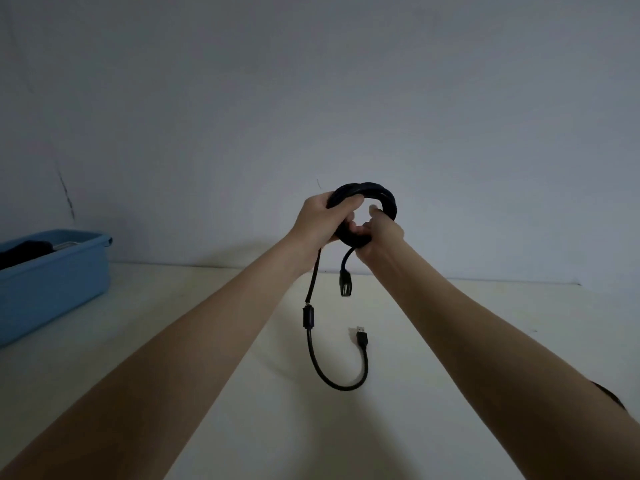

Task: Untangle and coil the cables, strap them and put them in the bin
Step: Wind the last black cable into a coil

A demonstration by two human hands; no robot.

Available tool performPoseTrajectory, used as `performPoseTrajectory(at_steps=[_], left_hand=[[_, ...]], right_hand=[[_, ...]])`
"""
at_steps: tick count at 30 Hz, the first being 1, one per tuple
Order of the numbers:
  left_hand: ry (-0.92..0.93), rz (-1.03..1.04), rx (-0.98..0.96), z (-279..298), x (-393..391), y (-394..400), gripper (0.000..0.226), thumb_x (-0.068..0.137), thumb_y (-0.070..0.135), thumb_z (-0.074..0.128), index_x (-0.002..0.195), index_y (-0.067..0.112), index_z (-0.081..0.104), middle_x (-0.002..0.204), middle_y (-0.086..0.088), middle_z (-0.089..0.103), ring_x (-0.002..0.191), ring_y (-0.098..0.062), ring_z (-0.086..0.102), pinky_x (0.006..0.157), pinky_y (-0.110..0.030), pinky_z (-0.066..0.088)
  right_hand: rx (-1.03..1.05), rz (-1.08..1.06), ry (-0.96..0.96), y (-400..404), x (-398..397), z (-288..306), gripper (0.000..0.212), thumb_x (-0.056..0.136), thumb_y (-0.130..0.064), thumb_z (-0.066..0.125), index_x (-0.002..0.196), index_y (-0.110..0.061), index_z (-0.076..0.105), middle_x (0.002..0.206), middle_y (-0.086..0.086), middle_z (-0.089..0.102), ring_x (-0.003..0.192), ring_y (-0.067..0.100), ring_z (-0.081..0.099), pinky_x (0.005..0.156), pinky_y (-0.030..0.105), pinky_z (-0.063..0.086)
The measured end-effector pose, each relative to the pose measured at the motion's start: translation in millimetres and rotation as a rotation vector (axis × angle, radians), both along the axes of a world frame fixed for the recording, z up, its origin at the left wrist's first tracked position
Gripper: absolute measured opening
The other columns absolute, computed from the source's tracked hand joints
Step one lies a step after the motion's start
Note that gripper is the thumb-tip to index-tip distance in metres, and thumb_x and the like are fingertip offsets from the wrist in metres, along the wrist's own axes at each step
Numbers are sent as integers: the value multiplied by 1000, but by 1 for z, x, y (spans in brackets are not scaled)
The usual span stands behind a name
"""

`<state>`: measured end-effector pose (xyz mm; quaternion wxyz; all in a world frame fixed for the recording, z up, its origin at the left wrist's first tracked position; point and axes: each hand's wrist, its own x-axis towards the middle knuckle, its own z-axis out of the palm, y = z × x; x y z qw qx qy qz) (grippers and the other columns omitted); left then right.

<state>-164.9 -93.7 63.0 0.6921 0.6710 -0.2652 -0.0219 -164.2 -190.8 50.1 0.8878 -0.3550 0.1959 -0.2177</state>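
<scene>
a: where are your hands right now?

b: both up in front of me, close together on the coiled usb cable. my left hand is wrapped round the left side of the coil, thumb over the top. my right hand pinches the lower right of it, fingers curled through the ring.

a: and the loose ends?

b: 2 hang free. the short tail with the socket end dangles just under my right hand. the long tail drops from my left, past the ferrite bead, curves low and rises to the usb plug, above the pale table.

a: how do you finish the coil well?

b: i'd say keep the left grip firm so the loops don't spring apart, and feed the long tail round in same-size turns before strapping. i see no strap here.

a: the bin?

b: the blue bin sits well off to my left, something dark already inside.
</scene>
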Motion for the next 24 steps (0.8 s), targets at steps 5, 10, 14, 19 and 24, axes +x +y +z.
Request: performPoseTrajectory(at_steps=[5, 10, 14, 19, 24], left_hand=[[-106, -14, 131, -5, -9, -5, 34, 90, 25, 60, 60, 14, 51, 54, 6, 58, 62, -6, 58, 75, -18, 44], [-75, 11, 91, -3, -12, -8, 37, 87, 29, 65, 58, 14, 47, 48, 9, 52, 55, -5, 54, 75, -18, 45], [32, 87, -43, -7, -13, -12, 20, 84, 14, 65, 66, 15, 56, 58, 7, 61, 69, -9, 61, 86, -25, 49], [178, 131, -35, -1, -18, -16, 15, 86, 16, 59, 71, 17, 58, 77, 2, 62, 81, -15, 58, 78, -29, 47], [368, -44, 181, 8, -22, -8, 22, 92, 31, 51, 80, 16, 61, 62, -2, 64, 46, -11, 59, 51, -21, 47]], right_hand=[[83, 40, -31, -7, 2, -2, 25, 95, -12, 53, 73, -6, 43, 62, 3, 39, 33, 11, 40, 63, 27, 53], [52, 37, -56, -4, 0, 0, 22, 94, -8, 50, 73, -7, 43, 60, 5, 37, 24, 11, 33, 44, 24, 42], [83, -64, -97, 1, -8, 9, 26, 96, -14, 49, 73, -5, 43, 58, 3, 36, 26, 11, 37, 49, 26, 45], [39, -176, -156, 2, -12, 17, 31, 97, -15, 45, 67, -8, 40, 56, 3, 34, 39, 13, 36, 43, 23, 39], [-80, -145, -94, -3, -13, 22, 30, 96, -14, 46, 68, -7, 42, 55, 3, 36, 46, 15, 37, 51, 28, 41]])
